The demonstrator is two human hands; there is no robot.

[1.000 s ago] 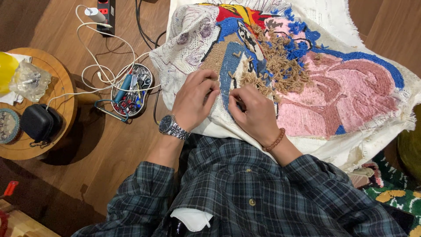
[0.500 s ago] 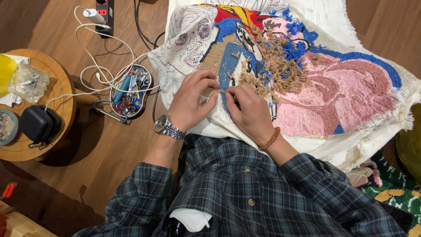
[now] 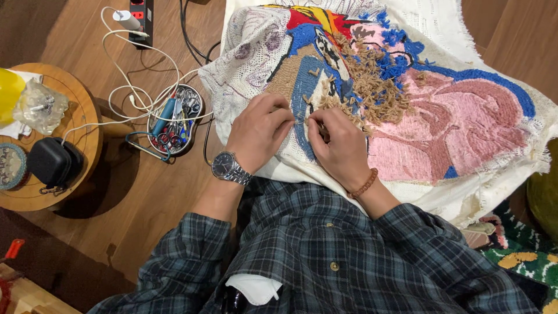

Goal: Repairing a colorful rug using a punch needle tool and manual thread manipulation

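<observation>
A tufted rug piece point(image 3: 453, 116) on white backing cloth lies across my lap, with pink, blue, tan, red and yellow yarn areas. My left hand point(image 3: 260, 132), with a metal wristwatch, rests on the cloth with its fingers curled and its fingertips pressed on the blue and tan yarn. My right hand point(image 3: 340, 148), with a bead bracelet, sits right beside it, fingers pinched on the yarn at the blue strip. The fingertips of both hands meet at one spot. Whether a small tool is between the fingers cannot be made out.
A round tin of scissors and tools point(image 3: 174, 119) sits on the wooden floor at left, amid white cables point(image 3: 125, 87) running to a power strip point(image 3: 142, 14). A round wooden stool point(image 3: 75, 116) holds a black case point(image 3: 49, 163) and a clear bag. A patterned rug point(image 3: 517, 256) lies at right.
Both hands have stayed on the same spot of the rug, with the fingers shifting slightly closer together. The view has tilted a little.
</observation>
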